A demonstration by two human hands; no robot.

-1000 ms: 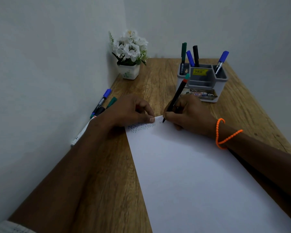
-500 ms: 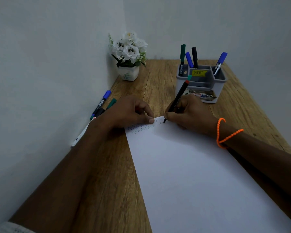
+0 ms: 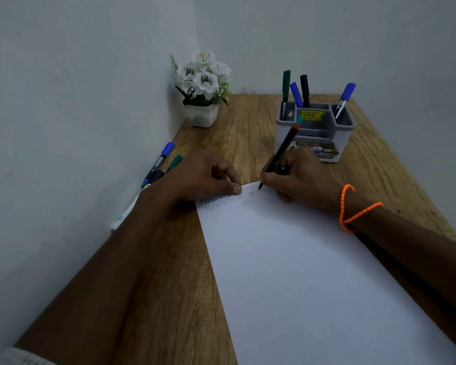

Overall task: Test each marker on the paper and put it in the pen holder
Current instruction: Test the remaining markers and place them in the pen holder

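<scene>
Head view: four markers (image 3: 304,90) stand in your pen holder (image 3: 282,133); your right hand (image 3: 300,175) grips a fifth, scribbling on paper (image 3: 313,272); left hand (image 3: 203,177) pins the sheet, fingers curled; more markers (image 3: 159,164) wait by the wall

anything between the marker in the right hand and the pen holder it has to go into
Nothing visible blocks it. The marker held by the right hand already leans toward the pen holder, with only bare table beside them. Four markers stand in the rear compartments; the middle compartments look free.
</scene>
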